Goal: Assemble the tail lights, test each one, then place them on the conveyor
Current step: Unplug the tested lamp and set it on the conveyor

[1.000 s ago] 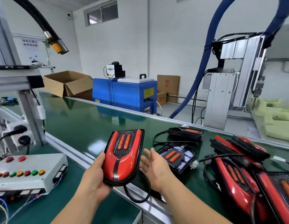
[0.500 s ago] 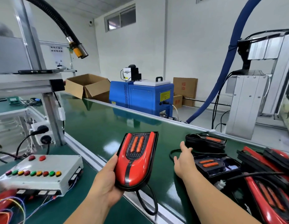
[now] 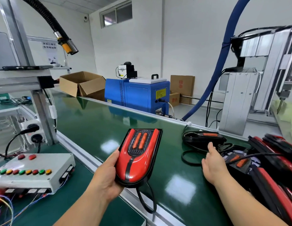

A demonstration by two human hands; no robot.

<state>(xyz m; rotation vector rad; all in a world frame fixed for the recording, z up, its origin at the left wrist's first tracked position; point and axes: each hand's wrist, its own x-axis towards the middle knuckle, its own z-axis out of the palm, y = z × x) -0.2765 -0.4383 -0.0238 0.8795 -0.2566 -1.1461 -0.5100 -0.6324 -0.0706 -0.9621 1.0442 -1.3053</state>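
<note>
Since 1 second ago the right hand [image 3: 212, 163] has left the side of the held tail light [image 3: 137, 157] and travelled out to the right across the conveyor [image 3: 96, 128]; it now lies well apart from that light, close to 2 black housings. The left hand [image 3: 106, 175] keeps its hold, and the light stays face up above the belt's near rail, its 2 orange strips pointing away from the person. The left hand grips the light along its left edge, thumb lying on the red lens and fingers tucked out of sight beneath. The light's black cable [image 3: 148, 203] hangs in a loop from its near end. The right hand is flat and palm down, fingers straight, holding nothing. Its fingertips reach the near edge of the far housing [image 3: 204, 137], though contact cannot be told. The near housing [image 3: 238, 160] sits just right of its knuckles. A pile of red tail lights [image 3: 272, 176] lies further right on the belt. The button box [image 3: 36, 170] rests on the bench at left.
</note>
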